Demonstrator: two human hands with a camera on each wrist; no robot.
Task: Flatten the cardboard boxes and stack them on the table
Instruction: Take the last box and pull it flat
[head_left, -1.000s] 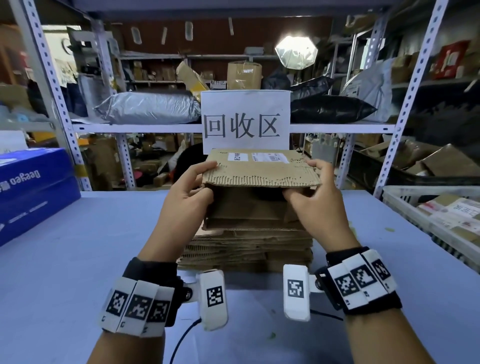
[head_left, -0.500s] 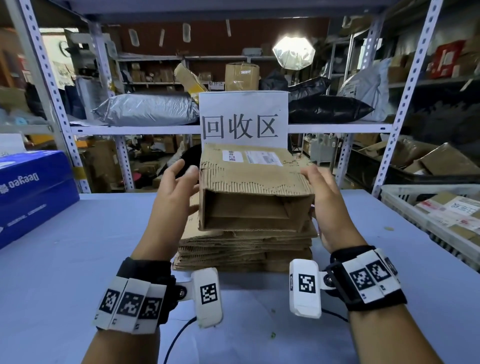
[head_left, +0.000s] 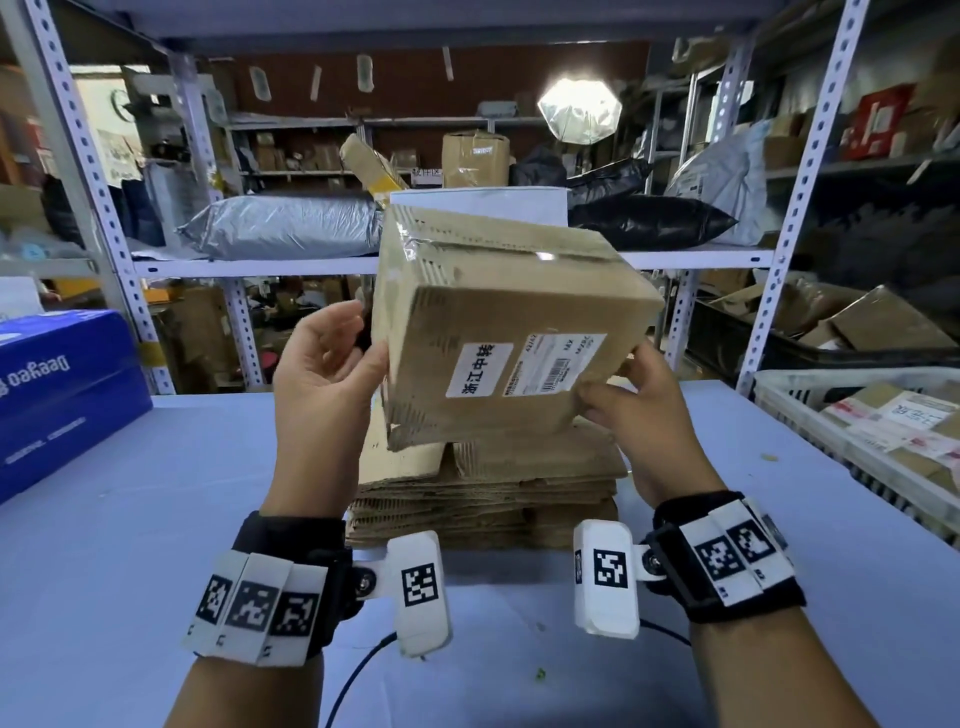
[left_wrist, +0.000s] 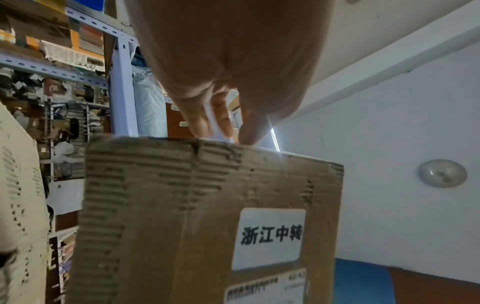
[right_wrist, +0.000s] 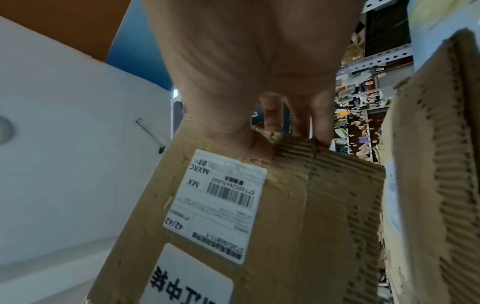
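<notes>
The left hand (head_left: 324, 364) has its fingers (left_wrist: 221, 117) reaching behind the far left side of the cardboard box (head_left: 498, 332) with the thumb at the near edge, so it grips that side; the right hand (head_left: 636, 410) pinches the box's lower right corner, thumb on the labelled face and fingers (right_wrist: 322, 123) curled behind. The box is held tilted in the air above the stack of flattened cardboard (head_left: 483, 488), which lies on the blue table (head_left: 156, 519). The raised box hides most of a white sign (head_left: 478, 200) on the shelf rack (head_left: 249, 265) behind. A blue carton (head_left: 62, 395) sits at the table's left edge and a white crate (head_left: 872, 431) of parcels at its right. On the box, one white label (head_left: 479, 370) reads "浙江中转"; the shipping label (right_wrist: 215, 203) beside it shows a barcode, "MX", "MXRC 03" and "42/42".
</notes>
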